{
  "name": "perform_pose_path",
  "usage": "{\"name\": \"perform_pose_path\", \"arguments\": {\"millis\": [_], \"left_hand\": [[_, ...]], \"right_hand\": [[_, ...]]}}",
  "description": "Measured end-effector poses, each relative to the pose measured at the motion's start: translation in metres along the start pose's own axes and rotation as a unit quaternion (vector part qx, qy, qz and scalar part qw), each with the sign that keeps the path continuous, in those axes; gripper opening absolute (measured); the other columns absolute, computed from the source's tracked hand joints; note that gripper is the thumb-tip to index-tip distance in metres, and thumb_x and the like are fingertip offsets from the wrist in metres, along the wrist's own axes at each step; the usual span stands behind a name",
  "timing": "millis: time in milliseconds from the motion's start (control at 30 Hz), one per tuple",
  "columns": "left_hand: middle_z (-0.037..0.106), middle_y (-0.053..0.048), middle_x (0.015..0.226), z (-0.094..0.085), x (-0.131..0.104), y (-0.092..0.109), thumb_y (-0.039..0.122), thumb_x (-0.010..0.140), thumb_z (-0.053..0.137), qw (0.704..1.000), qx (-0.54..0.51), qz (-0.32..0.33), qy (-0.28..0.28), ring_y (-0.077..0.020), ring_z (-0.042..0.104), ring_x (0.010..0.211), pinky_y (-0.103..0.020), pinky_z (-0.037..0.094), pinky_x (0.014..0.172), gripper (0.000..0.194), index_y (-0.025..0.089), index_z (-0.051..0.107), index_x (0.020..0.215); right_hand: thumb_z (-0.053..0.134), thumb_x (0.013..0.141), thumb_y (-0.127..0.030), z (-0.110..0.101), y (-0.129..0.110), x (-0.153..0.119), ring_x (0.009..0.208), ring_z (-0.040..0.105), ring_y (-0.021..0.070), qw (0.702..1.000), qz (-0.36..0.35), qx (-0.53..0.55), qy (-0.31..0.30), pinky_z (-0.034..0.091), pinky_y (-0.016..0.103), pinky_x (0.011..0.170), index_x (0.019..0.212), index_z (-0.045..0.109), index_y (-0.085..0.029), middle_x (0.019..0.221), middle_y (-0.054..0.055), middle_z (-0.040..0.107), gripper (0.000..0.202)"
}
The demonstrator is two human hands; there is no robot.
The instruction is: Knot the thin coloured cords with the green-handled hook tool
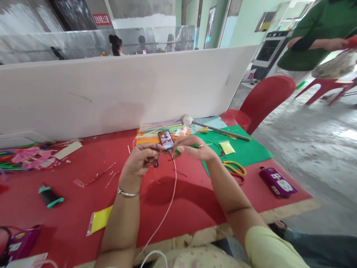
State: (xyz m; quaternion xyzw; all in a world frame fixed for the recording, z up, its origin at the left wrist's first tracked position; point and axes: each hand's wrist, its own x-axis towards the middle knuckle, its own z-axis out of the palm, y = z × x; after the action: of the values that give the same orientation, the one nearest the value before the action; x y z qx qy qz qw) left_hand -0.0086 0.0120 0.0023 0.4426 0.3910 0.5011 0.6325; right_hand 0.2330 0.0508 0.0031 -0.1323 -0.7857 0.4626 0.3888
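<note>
Both my hands are raised over the red tabletop, on either side of a phone (166,140) with a lit screen. My left hand (143,158), with a silver bracelet at the wrist, pinches a thin dark blue strand (156,163). In the fingers of my right hand (192,147) is a small green piece (196,146), with a thin tip showing past the fingers. A pale cable (174,178) runs from the phone down to the table's front edge. Small red bits lie near the phone's lower end.
A white panel (117,95) stands behind the table. Right of my hands are yellow-handled scissors (235,168), a yellow packet (227,147), a stick (223,131) and a purple case (278,181). Colored strips (33,156) lie left. A person in green stands beyond a red chair (264,98).
</note>
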Motion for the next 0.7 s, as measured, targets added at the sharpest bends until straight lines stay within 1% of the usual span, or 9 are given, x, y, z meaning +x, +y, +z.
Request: {"name": "perform_pose_path", "arguments": {"millis": [33,100,167,267,367,500,567,633,700], "left_hand": [[0.057,0.0,0.051,0.003,-0.001,-0.001,0.02,0.059,0.079,1.0,-0.006,0.009,0.003,-0.005,0.036,0.042,-0.018,0.024,0.041,0.022,0.014,0.085,0.079],[0.06,-0.001,0.053,0.009,-0.002,-0.001,0.02,0.057,0.083,0.999,-0.023,0.038,0.022,-0.0053,0.039,0.044,-0.019,0.028,0.043,0.022,0.015,0.085,0.079],[0.067,-0.004,0.062,0.014,-0.004,0.0,0.02,0.056,0.085,0.996,-0.034,0.064,0.045,-0.0054,0.043,0.046,-0.019,0.031,0.045,0.025,0.017,0.086,0.08],[0.074,-0.005,0.073,0.019,-0.005,0.003,0.02,0.057,0.086,0.994,-0.036,0.093,0.051,-0.0048,0.045,0.048,-0.019,0.03,0.044,0.028,0.019,0.087,0.085],[0.076,-0.006,0.079,0.02,-0.004,0.003,0.021,0.058,0.09,0.991,-0.03,0.118,0.05,-0.0041,0.043,0.047,-0.019,0.027,0.042,0.028,0.019,0.087,0.086],[0.07,-0.002,0.064,0.02,0.0,-0.002,0.021,0.055,0.095,0.985,-0.047,0.138,0.09,-0.0039,0.042,0.045,-0.018,0.027,0.042,0.024,0.019,0.085,0.077],[0.068,-0.001,0.061,0.02,0.001,-0.004,0.02,0.052,0.097,0.981,-0.061,0.147,0.108,-0.0041,0.044,0.044,-0.017,0.028,0.041,0.027,0.019,0.085,0.076],[0.065,0.001,0.058,0.02,0.002,-0.004,0.019,0.052,0.097,0.981,-0.074,0.143,0.109,-0.0036,0.043,0.043,-0.017,0.026,0.041,0.031,0.021,0.086,0.08],[0.061,0.003,0.054,0.02,0.001,-0.004,0.019,0.052,0.097,0.984,-0.085,0.118,0.099,-0.0031,0.041,0.042,-0.016,0.024,0.04,0.033,0.021,0.086,0.083]], "right_hand": [[0.065,0.101,-0.051,0.005,0.006,0.002,0.075,0.076,0.0176,0.997,0.031,0.07,0.017,0.063,0.03,0.072,0.086,0.08,-0.014,0.086,0.009,0.078,0.042],[0.067,0.096,-0.061,0.017,0.017,0.006,0.062,0.073,0.0169,0.976,0.074,0.196,0.058,0.062,0.029,0.06,0.082,0.077,-0.014,0.078,0.007,0.076,0.05],[0.07,0.092,-0.065,0.028,0.027,0.01,0.057,0.072,0.0166,0.959,0.099,0.253,0.074,0.059,0.027,0.054,0.079,0.075,-0.015,0.071,0.004,0.073,0.052],[0.073,0.089,-0.066,0.035,0.033,0.013,0.055,0.071,0.0159,0.952,0.112,0.271,0.088,0.057,0.026,0.051,0.078,0.073,-0.014,0.067,0.003,0.072,0.052],[0.074,0.086,-0.068,0.034,0.032,0.014,0.053,0.069,0.0149,0.947,0.122,0.275,0.11,0.056,0.025,0.049,0.077,0.071,-0.014,0.068,0.004,0.074,0.054],[0.075,0.084,-0.07,0.034,0.032,0.015,0.05,0.067,0.0142,0.941,0.122,0.288,0.128,0.054,0.024,0.046,0.079,0.07,-0.015,0.066,0.004,0.073,0.055],[0.073,0.085,-0.071,0.037,0.034,0.016,0.05,0.066,0.014,0.939,0.124,0.291,0.132,0.053,0.024,0.046,0.078,0.07,-0.015,0.064,0.004,0.072,0.057],[0.07,0.086,-0.073,0.041,0.037,0.017,0.051,0.067,0.014,0.941,0.126,0.288,0.123,0.052,0.023,0.046,0.079,0.071,-0.015,0.066,0.004,0.072,0.058],[0.068,0.088,-0.073,0.043,0.039,0.016,0.054,0.068,0.0141,0.947,0.121,0.277,0.108,0.051,0.023,0.046,0.083,0.072,-0.015,0.069,0.004,0.073,0.058]]}}
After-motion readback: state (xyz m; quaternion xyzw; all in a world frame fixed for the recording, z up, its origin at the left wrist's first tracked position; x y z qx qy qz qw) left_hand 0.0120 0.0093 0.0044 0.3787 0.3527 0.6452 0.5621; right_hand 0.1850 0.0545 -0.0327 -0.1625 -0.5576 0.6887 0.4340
